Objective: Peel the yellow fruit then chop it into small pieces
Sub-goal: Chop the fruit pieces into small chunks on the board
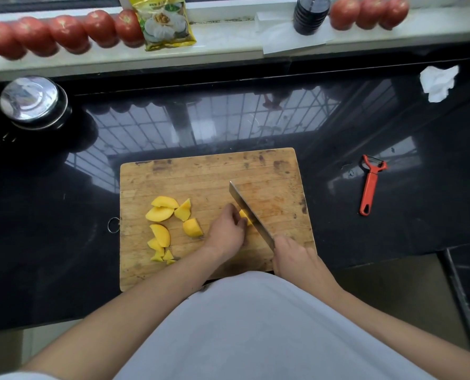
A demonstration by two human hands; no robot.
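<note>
Already the peeling looks done, and from where I stand the danger is all in the chopping. Over on the left of the cutting board (201, 171) lie the cut yellow pieces (161, 213), some still large wedges, a few small bits near the front edge; they sit loose and close to the board's left side, so a careless sweep could push them onto the dark worktop (63, 242). Toward the middle, the left hand (226, 231) curls its fingers (239, 219) over the remaining yellow chunk (244, 215), pinning it to the board, and those fingertips sit right against the knife blade (248, 212). That is my worry: the fruit looks wet and slick, so if the chunk slides or the blade drifts left, the edge meets a finger. Further right, the right hand (296, 256) grips the knife handle, fingers wrapped around it. Well off to the right the red peeler (369, 187) lies idle on the worktop.
</note>
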